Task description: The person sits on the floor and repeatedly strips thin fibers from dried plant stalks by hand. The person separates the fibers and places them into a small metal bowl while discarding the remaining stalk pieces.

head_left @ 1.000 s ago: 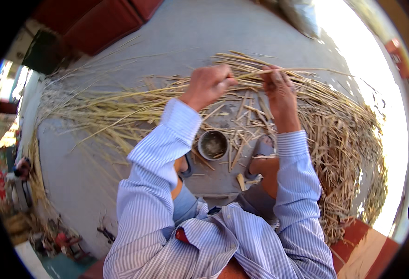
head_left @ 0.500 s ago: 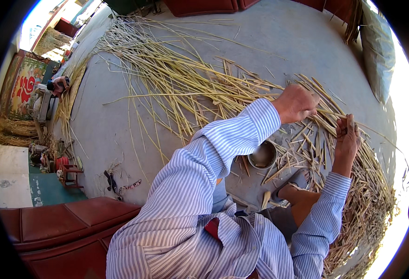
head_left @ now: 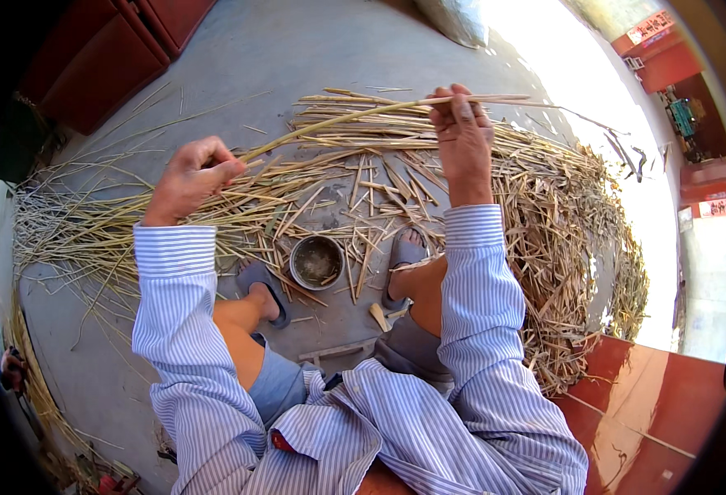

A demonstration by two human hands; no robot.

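Note:
A long yellow-green reed stalk [head_left: 338, 122] stretches between my hands, above the loose reeds on the floor. My left hand [head_left: 191, 177] pinches its left end between thumb and fingers. Farther right and slightly higher, my right hand [head_left: 463, 136] is closed round the stalk. The stalk's pale, thinner end passes beyond the right hand toward the sunlit floor. Below and between my forearms, a round metal bowl [head_left: 316, 263] stands on the floor; its contents look murky and I cannot make them out.
Long reeds [head_left: 90, 210] lie fanned out at left, and a thick heap of husks [head_left: 544, 239] spreads at right. My sandalled feet flank the bowl. A pale wooden-handled tool [head_left: 379, 317] lies by my right foot. Red sofas [head_left: 99, 62] stand far left.
My view has swung to the right. My hands, close together before, are now wide apart with the stalk stretched between them.

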